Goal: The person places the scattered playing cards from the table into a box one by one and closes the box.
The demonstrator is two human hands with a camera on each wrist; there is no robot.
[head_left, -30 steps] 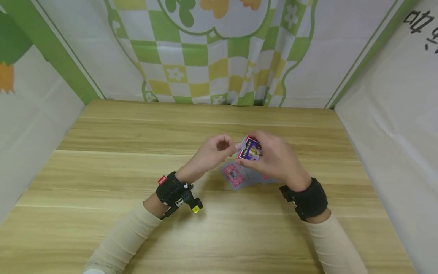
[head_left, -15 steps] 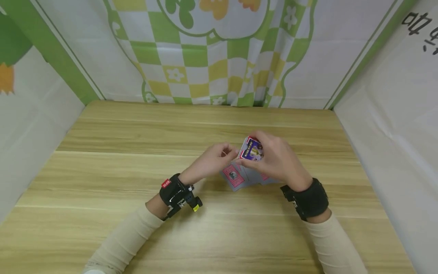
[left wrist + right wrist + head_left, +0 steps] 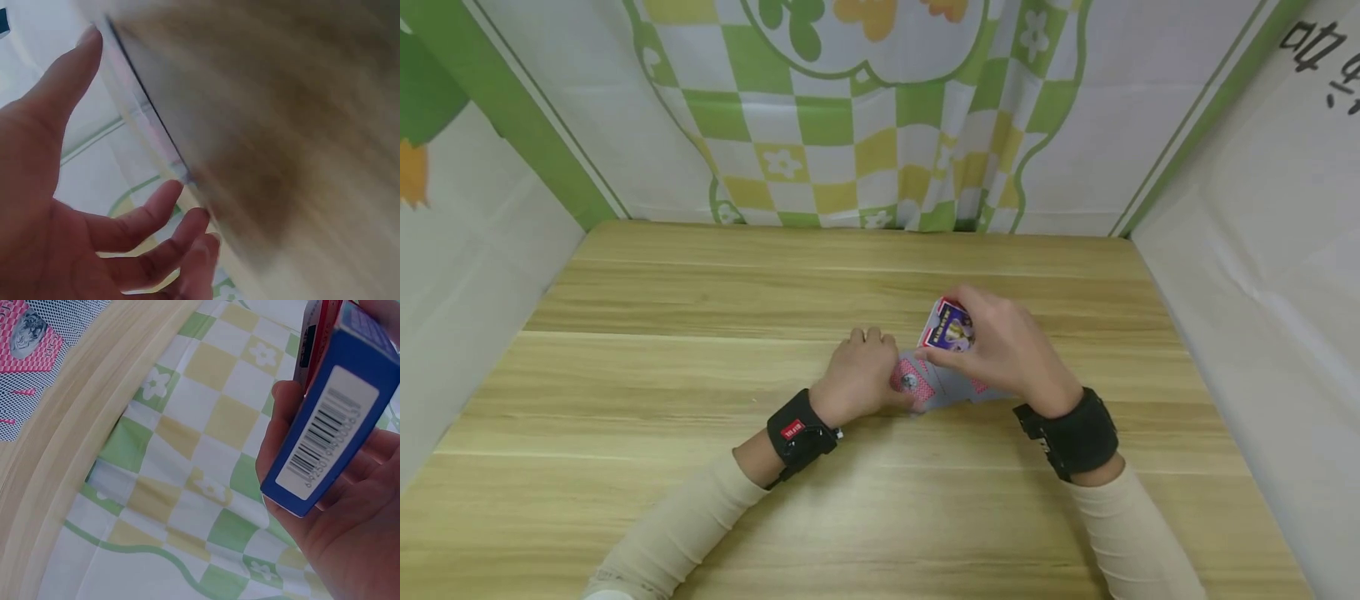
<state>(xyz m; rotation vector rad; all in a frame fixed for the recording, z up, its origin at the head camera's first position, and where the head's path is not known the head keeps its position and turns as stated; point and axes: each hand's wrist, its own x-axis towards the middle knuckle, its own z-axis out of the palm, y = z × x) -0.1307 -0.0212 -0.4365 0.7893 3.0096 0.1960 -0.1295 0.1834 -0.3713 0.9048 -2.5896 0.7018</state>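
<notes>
The fanned red-and-white playing cards (image 3: 943, 385) lie on the wood-grain worktop (image 3: 700, 300), the fan's long axis running left to right. The left hand (image 3: 859, 375) is at its left end; that grip is spread, thumb apart from fingers, card contact unclear. The right hand (image 3: 1003, 346) grips the blue, red-edged rectangular box (image 3: 951, 327). Versus the preceding frame, the left hand is shifted from the box's end to the cards; the box is unmoved.
</notes>
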